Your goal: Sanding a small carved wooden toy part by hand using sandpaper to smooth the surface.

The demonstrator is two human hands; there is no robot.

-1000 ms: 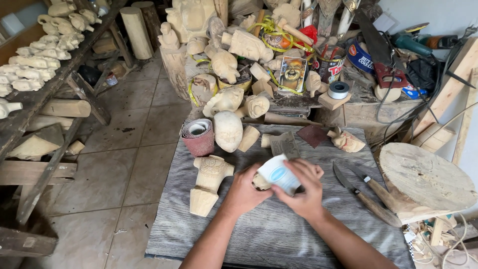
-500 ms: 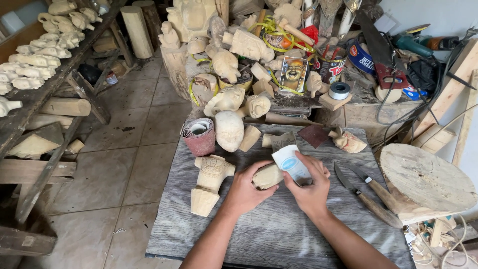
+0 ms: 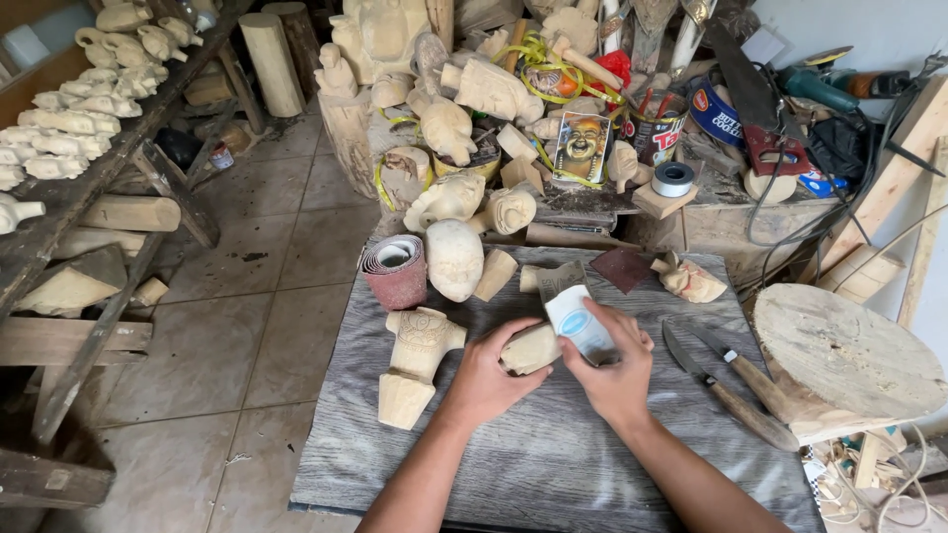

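Observation:
My left hand point(image 3: 491, 373) grips a small pale wood carving point(image 3: 530, 347) over the grey board table point(image 3: 513, 464). My right hand point(image 3: 612, 363) holds a folded sheet of sandpaper with a white-and-blue back point(image 3: 581, 323), pressed against the carving's right side. Both hands meet at the table's middle. A carved wooden bust point(image 3: 415, 360) lies just left of my left hand. Most of the carving is hidden by my fingers.
A roll of red sandpaper point(image 3: 395, 270) and an egg-shaped wood blank point(image 3: 453, 258) stand at the table's back. Two knives point(image 3: 736, 380) lie to the right beside a round wood slab point(image 3: 839, 355). Carvings, cans and tools crowd the bench behind; shelves of figures line the left.
The sandpaper has turned from lying flat over the carving to standing against its right side. My right hand shifted slightly right, and the carving now shows under my left fingers.

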